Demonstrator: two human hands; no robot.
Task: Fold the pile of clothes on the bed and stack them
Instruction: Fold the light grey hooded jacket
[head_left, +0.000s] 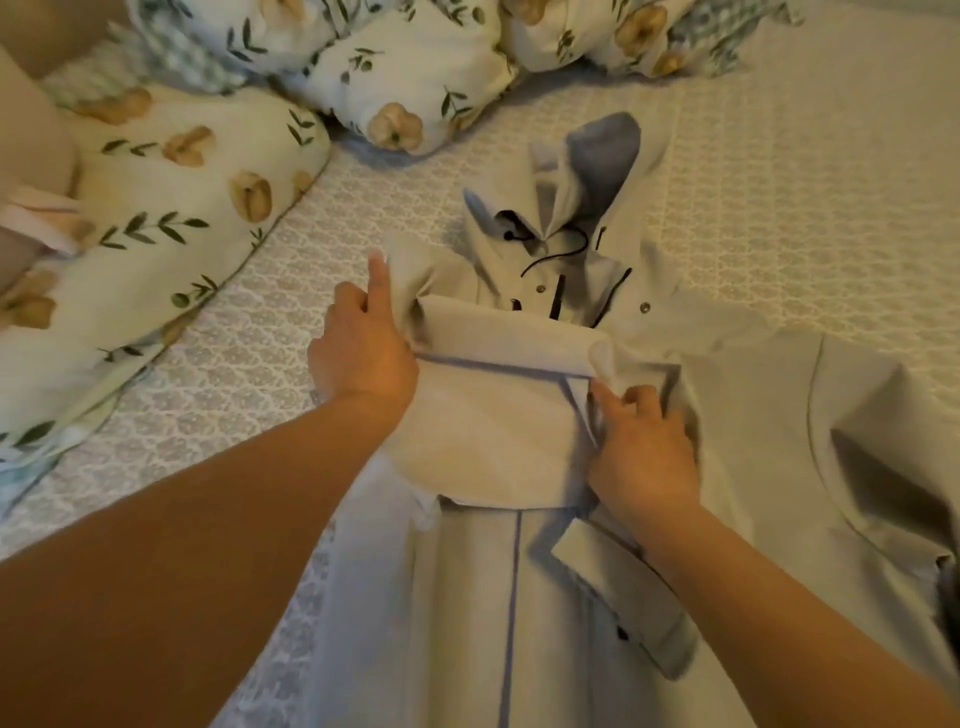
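Grey smooth jacket (519, 441), both hands gripping

floral pillows (171, 208), patterned bedspread (779, 171)

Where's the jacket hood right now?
In the head view, the hood lies flat on the bedspread at upper centre, beyond both hands, just short of the floral pillows, its black drawstring trailing toward the collar.

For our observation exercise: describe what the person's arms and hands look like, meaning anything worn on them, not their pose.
Both forearms are bare, with no sleeves in view. The left hand and right hand wear no gloves, and no rings, watch or bracelets show. The left index fingernail looks longish and pale; the picture is too soft to tell more.
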